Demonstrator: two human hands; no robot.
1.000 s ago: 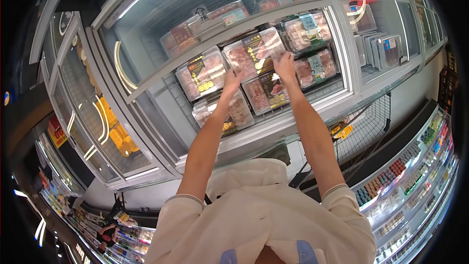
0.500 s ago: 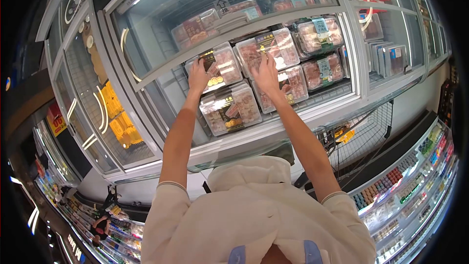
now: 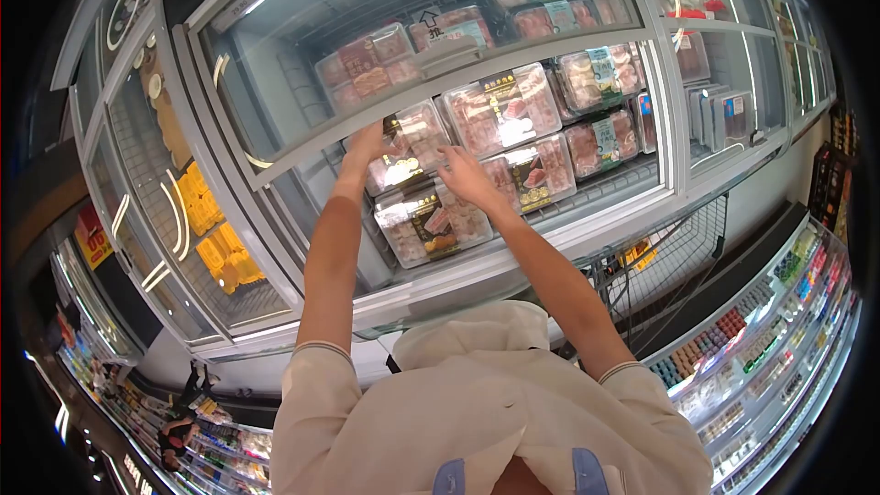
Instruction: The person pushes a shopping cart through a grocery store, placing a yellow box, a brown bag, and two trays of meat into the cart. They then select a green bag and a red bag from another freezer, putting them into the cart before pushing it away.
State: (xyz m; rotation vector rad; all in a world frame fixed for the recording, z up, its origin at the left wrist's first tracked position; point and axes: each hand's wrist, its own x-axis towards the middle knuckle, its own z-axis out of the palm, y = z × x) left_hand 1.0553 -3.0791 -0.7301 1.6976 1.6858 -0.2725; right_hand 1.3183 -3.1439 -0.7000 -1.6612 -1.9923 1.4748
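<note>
A clear plastic pack of sliced meat [image 3: 418, 136] with a black and gold label lies in the open part of a freezer. My left hand [image 3: 368, 143] is at this pack's left edge; its fingertips are blurred and partly hidden. By the same pack's right edge is my right hand [image 3: 467, 178], fingers apart and bent slightly, holding nothing I can see. Below the hands sits another meat pack [image 3: 431, 227] with the same kind of label. A large meat pack [image 3: 504, 110] lies above my right hand, and a further pack [image 3: 534, 172] is to its right.
A sliding glass lid [image 3: 302, 50] covers the freezer's far part. Meat packs with blue labels [image 3: 603, 71] are stacked at right. Yellow packages [image 3: 227, 257] lie in the left section. A wire cart [image 3: 683, 243] stands against the freezer's front. A person [image 3: 174, 440] is far off.
My right hand has left the large upper pack and moved down and left, to the right edge of the left pack. My left hand stays at that pack's left side.
</note>
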